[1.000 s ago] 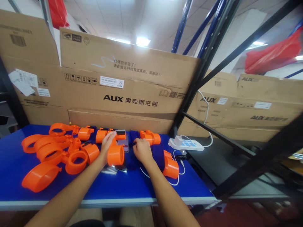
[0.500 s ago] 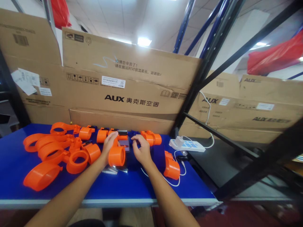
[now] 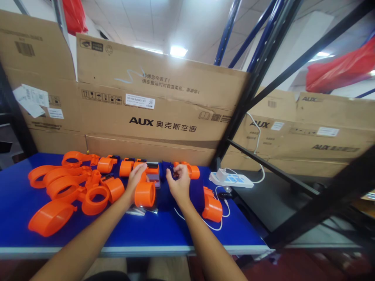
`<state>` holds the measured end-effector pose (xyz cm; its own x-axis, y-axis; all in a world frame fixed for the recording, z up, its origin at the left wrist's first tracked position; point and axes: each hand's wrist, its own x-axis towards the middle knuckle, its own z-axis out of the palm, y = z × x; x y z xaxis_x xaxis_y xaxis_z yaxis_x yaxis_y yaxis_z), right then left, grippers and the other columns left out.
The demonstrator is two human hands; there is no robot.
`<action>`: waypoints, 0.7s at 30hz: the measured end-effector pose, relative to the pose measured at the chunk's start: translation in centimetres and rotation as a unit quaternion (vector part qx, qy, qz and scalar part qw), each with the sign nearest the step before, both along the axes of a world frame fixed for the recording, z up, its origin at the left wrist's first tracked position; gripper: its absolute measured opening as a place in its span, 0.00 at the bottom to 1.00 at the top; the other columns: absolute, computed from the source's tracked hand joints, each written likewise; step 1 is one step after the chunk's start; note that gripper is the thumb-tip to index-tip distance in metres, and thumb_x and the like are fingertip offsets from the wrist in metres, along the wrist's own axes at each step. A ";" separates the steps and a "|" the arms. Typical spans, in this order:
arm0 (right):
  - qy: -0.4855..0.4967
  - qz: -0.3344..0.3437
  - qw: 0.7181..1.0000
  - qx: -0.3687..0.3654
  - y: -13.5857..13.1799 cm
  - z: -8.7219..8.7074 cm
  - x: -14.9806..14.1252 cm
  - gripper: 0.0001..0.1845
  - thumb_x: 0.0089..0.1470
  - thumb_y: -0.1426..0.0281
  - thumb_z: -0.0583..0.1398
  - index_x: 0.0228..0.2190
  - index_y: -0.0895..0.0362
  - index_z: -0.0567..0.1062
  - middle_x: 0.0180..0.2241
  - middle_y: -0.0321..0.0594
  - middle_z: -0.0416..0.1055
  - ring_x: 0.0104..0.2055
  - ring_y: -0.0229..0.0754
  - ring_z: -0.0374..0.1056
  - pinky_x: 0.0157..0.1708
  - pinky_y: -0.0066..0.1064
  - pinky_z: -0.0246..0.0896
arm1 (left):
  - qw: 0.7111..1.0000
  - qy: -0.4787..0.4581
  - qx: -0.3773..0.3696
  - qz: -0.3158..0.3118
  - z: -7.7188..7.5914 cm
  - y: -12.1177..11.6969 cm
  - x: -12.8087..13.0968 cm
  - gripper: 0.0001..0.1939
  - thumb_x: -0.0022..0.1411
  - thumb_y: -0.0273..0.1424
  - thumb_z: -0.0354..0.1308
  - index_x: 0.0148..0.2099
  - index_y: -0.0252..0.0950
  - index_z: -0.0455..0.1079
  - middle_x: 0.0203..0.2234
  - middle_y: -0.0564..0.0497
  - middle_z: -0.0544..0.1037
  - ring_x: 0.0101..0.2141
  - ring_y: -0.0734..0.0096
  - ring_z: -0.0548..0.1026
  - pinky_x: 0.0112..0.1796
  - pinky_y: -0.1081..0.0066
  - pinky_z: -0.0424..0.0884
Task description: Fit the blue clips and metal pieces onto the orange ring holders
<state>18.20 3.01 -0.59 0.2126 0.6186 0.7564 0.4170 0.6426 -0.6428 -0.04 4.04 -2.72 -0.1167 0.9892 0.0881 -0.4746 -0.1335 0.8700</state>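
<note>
My left hand (image 3: 135, 180) is closed around an orange plastic holder with a wide ring (image 3: 145, 194), its ring hanging just right of the wrist. A flat phone-like item (image 3: 157, 180) lies behind that holder, partly covered. To the right, my right hand (image 3: 180, 185) has its fingers curled in beside a dark blue item (image 3: 166, 167). Whatever sits between thumb and fingers is too small and dark to make out. Just beyond those fingers stands a pair of orange rings (image 3: 193, 171). Clear plastic pieces (image 3: 137, 211) lie under my left forearm's side.
Several orange ringed holders (image 3: 52, 214) crowd the left of the blue table (image 3: 146, 234). Another orange piece (image 3: 213, 207) lies right, by a white cable (image 3: 215, 227). A white power strip (image 3: 234, 180) rests near the rack post. Cardboard (image 3: 164, 105) walls the back.
My right hand has turned and shifted slightly right, its fingers now curled further in near the orange rings. My left hand keeps its hold on the orange holder, almost still.
</note>
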 end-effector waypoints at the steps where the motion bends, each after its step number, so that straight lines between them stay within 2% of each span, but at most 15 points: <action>1: 0.008 0.015 1.000 -0.011 0.2 -0.1 0.1 0.13 0.57 0.65 0.63 0.43 0.55 0.72 0.26 0.31 0.67 0.27 0.39 0.64 0.31 0.31 0.63 | 1.000 0.002 -0.002 -0.001 -0.1 0.1 -0.1 0.23 0.56 0.48 0.67 0.45 0.37 0.70 0.15 0.56 0.73 0.15 0.72 0.70 0.21 0.74 0.67; 4: 0.007 0.078 0.996 -0.047 0.6 -0.2 0.2 0.16 0.58 0.65 0.61 0.48 0.55 0.73 0.28 0.35 0.71 0.28 0.40 0.66 0.31 0.32 0.64 | 1.000 0.005 -0.005 -0.004 -0.1 0.3 -0.2 0.23 0.56 0.48 0.67 0.45 0.37 0.70 0.16 0.56 0.73 0.15 0.72 0.70 0.21 0.73 0.67; 9: 0.086 0.139 0.984 -0.074 0.9 -0.1 0.1 0.12 0.56 0.63 0.63 0.41 0.54 0.74 0.30 0.37 0.72 0.31 0.41 0.69 0.33 0.33 0.67 | 1.000 0.001 -0.003 -0.009 0.2 -0.2 0.0 0.24 0.55 0.49 0.67 0.46 0.37 0.70 0.15 0.56 0.73 0.15 0.71 0.70 0.21 0.74 0.67; 15: 0.176 0.183 0.963 -0.091 0.8 0.2 -0.3 0.15 0.50 0.63 0.69 0.36 0.53 0.71 0.31 0.34 0.71 0.29 0.39 0.71 0.31 0.32 0.70 | 0.999 -0.031 0.013 -0.009 1.1 -1.3 0.7 0.24 0.53 0.48 0.69 0.42 0.37 0.69 0.17 0.56 0.73 0.18 0.73 0.71 0.23 0.74 0.68; 18: 0.159 0.193 0.964 -0.090 0.5 0.2 -0.5 0.14 0.52 0.62 0.69 0.37 0.53 0.74 0.32 0.36 0.73 0.31 0.41 0.73 0.34 0.36 0.74 | 0.999 -0.042 0.018 -0.020 1.4 -1.5 1.0 0.25 0.53 0.48 0.70 0.44 0.37 0.69 0.18 0.56 0.73 0.18 0.72 0.71 0.22 0.74 0.69; 21: 0.099 0.179 0.976 -0.073 0.3 -0.1 -0.7 0.12 0.58 0.61 0.64 0.41 0.53 0.77 0.39 0.43 0.77 0.36 0.45 0.76 0.39 0.40 0.76 | 0.999 -0.039 0.014 -0.024 1.5 -1.6 1.1 0.27 0.53 0.48 0.69 0.48 0.37 0.70 0.18 0.56 0.73 0.18 0.71 0.72 0.23 0.73 0.70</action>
